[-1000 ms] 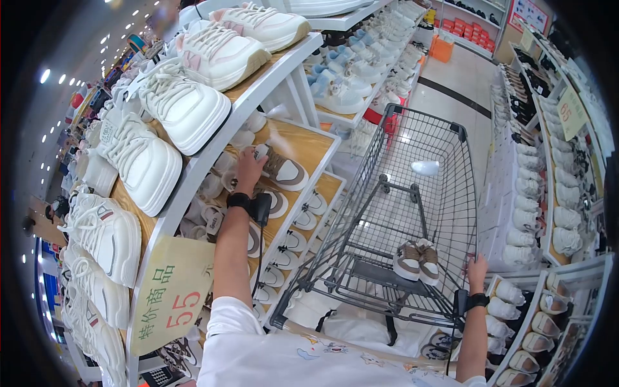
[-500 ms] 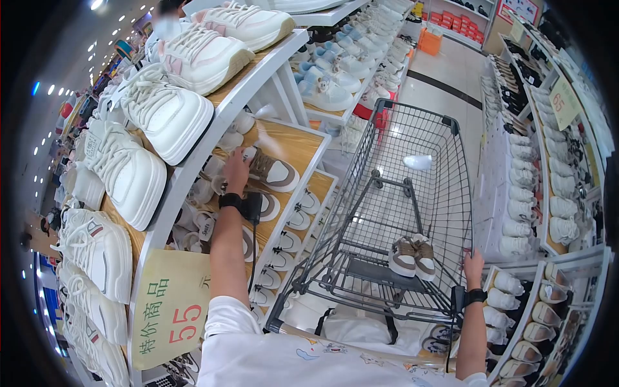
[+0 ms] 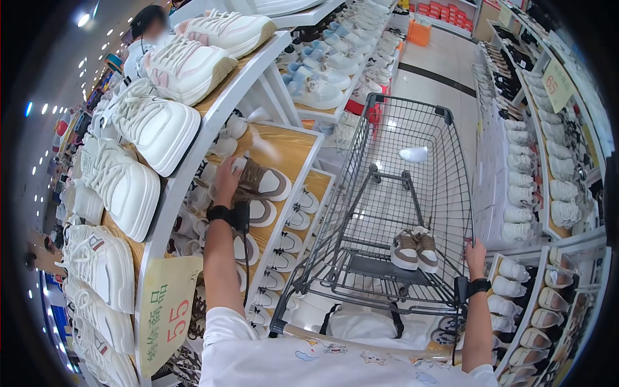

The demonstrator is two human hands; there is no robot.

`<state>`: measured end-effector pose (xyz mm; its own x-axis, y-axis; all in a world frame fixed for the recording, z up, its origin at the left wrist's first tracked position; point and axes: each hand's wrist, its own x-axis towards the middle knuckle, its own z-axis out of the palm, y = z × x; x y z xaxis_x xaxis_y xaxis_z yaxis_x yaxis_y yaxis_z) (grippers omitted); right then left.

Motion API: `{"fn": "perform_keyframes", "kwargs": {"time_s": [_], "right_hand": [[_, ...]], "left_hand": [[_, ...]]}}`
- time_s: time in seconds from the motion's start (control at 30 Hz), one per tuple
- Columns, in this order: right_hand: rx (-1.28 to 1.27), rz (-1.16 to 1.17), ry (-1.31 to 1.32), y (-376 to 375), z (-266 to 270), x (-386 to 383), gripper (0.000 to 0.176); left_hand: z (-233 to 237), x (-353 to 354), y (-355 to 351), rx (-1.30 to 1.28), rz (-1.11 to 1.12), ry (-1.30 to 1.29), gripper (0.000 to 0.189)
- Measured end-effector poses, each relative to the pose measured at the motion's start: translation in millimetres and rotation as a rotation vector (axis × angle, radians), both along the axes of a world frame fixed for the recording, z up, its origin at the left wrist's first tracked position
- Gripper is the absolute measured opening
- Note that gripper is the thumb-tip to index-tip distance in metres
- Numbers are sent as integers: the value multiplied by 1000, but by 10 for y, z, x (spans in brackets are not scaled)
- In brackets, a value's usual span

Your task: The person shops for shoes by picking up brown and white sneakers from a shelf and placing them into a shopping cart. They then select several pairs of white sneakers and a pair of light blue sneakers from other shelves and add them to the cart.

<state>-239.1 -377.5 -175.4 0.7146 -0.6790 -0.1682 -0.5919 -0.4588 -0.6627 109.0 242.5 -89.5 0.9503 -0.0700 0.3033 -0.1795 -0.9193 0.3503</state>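
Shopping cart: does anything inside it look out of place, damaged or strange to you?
No spill or damage stands out. The brown-and-white shoes sit side by side in the cart. Only a pale patch farther forward looks odd; it may be glare, but I cannot tell.

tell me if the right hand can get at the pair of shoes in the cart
Probably yes: the right hand is at the side of the cart, near the shoes, and nothing seems to cover them from above.
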Motion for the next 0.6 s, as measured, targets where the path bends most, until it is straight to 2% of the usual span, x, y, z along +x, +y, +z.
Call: {"fn": "perform_keyframes", "kwargs": {"time_s": [0.03, 0.1, 0.2, 0.3, 0.4, 0.43, 0.47, 0.53, 0.6], "right_hand": [[3, -8, 0, 4, 10, -5, 14], [-280, 106, 42, 9, 35, -15, 14], [-133, 44, 13, -2, -7, -15, 14], [-159, 52, -1, 10, 3, -25, 14], [-61, -22, 8, 13, -4, -31, 15], [-40, -24, 9, 45, 57, -29, 15], [-34, -44, 16, 97, 99, 3, 15], [-200, 1, 86, 110, 185, -6, 16], [-189, 4, 53, -32, -130, -52, 20]], "left_hand": [[22, -28, -10, 3, -8, 0, 36], [60, -84, -23, -1, -10, 42, 35], [65, -99, -38, 10, -34, -1, 35], [-44, -18, 52, 20, -97, -59, 36], [-109, 46, 125, 9, -44, -6, 37], [-113, 63, 177, -70, -80, 28, 37], [-113, 77, 234, -64, -100, 36, 37], [-207, 126, 322, -78, -43, 0, 37], [-226, 159, 387, -53, -49, 22, 38]]}}
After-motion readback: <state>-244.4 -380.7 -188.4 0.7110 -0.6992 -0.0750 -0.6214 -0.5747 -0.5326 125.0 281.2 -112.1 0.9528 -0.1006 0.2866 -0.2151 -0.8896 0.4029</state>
